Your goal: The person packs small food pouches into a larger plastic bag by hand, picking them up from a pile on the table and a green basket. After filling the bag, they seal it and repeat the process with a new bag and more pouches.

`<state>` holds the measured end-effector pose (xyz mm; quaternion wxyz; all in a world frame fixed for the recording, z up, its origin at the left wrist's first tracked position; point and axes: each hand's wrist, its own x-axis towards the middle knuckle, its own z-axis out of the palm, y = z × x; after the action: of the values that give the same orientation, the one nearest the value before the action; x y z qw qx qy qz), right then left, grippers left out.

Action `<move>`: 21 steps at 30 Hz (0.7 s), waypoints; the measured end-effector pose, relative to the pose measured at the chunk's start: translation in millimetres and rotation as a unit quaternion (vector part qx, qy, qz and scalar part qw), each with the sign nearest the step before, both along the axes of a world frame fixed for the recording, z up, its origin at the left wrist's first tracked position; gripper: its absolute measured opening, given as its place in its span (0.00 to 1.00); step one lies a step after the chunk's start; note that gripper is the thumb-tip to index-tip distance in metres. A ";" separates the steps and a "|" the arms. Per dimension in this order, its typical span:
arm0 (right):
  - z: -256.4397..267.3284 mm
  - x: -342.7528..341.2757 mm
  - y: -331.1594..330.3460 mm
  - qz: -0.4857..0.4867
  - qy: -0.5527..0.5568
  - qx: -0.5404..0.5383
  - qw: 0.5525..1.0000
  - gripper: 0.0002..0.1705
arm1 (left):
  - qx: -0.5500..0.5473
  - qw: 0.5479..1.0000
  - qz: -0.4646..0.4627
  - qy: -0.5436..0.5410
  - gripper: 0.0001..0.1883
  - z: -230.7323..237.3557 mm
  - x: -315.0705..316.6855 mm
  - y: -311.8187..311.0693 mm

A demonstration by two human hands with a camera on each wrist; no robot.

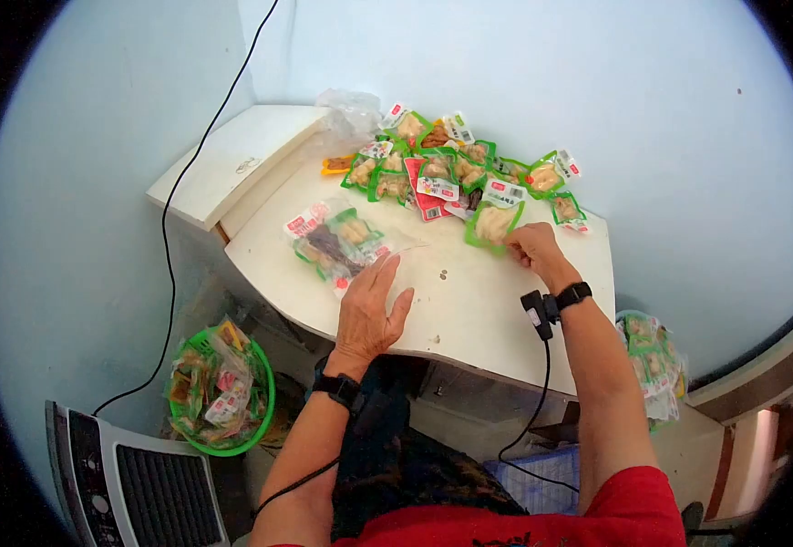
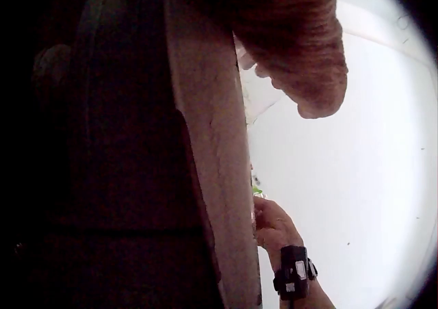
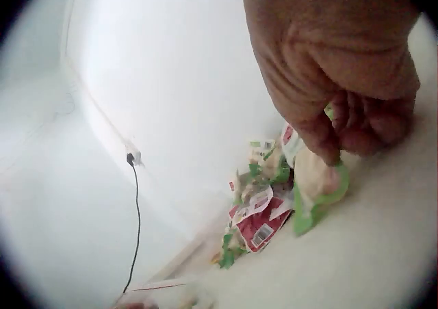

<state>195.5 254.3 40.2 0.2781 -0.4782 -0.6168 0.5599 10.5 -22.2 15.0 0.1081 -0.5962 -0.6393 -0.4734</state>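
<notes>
My right hand (image 1: 542,253) pinches the lower right corner of a green-edged, vacuum-sealed food packet (image 1: 495,221) with pale contents. In the right wrist view the thumb and curled fingers of that hand meet at the edge of the same packet (image 3: 318,182). My left hand (image 1: 367,312) has its fingers extended and its thumb spread, at the near edge of a clear plastic bag (image 1: 333,244). Inside this bag lie green-edged packets and a dark one. The left wrist view shows mainly the shaded table edge (image 2: 212,138) and part of the left hand (image 2: 294,42).
A pile of sealed packets (image 1: 437,169) lies at the table's back, beside a crumpled clear bag (image 1: 349,114). A raised white board (image 1: 242,159) borders the left. Below stand a green basket (image 1: 271,392) of packets and, at right, another heap of packets (image 1: 656,360). Cables trail from both wrists.
</notes>
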 end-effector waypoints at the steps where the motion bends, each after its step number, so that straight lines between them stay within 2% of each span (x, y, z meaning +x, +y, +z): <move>1: 4.5 5.5 -6.2 0.003 -0.002 -0.005 1.000 0.11 | 0.004 1.000 -0.001 0.001 0.26 0.5 0.3 -0.2; 3: 14.7 16.6 -22.5 0.011 -0.005 -0.013 1.000 0.11 | 0.015 1.000 0.001 -0.002 0.28 2.1 0.1 -2.2; 6: 18.9 35.3 -47.3 0.105 -0.072 -0.021 0.992 0.13 | 0.027 1.000 0.006 -0.011 0.30 5.2 2.3 -3.7; 10: 55.5 52.1 -89.2 0.217 -0.285 0.063 0.931 0.20 | 0.027 1.000 0.012 -0.008 0.30 3.7 0.2 -2.0; 13: 39.5 55.4 -62.6 0.110 -0.270 0.252 0.923 0.24 | 0.019 1.000 0.016 -0.006 0.30 4.0 0.1 -1.5; 14: 25.2 55.2 -42.4 0.068 -0.293 0.326 0.896 0.28 | 0.017 1.000 0.018 -0.003 0.30 4.4 0.8 -1.8; 17: 6.4 46.2 -17.1 0.025 -0.331 0.423 0.843 0.34 | 0.031 0.999 0.023 0.001 0.31 3.7 2.3 -0.4; 18: 3.6 42.7 -13.7 0.042 -0.318 0.361 0.876 0.38 | 0.030 0.999 0.024 0.005 0.31 3.8 1.7 -0.1; 21: -12.2 36.9 3.6 0.092 -0.299 0.357 0.880 0.39 | 0.030 0.999 0.031 0.011 0.33 0.8 0.6 1.5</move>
<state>232.4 257.9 28.0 0.1797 -0.4323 -0.8698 0.1558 11.1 -20.7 15.9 0.1474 -0.5778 -0.6418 -0.4822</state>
